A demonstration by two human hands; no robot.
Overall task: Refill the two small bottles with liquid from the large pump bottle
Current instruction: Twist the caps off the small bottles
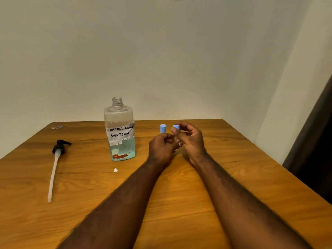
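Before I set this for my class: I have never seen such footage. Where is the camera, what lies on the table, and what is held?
One picture, from a camera worn on a person's head, looking down at their bare hands. On the wooden table stand a large bottle, its neck open, and a blue-capped small bottle, partly hidden; the pump lies at left. The right hand pinches the blue cap of a second small bottle; the left hand seems to grip its clear body.

left hand (162,146) curled | right hand (190,141) pinching blue cap (176,127) | hands touching
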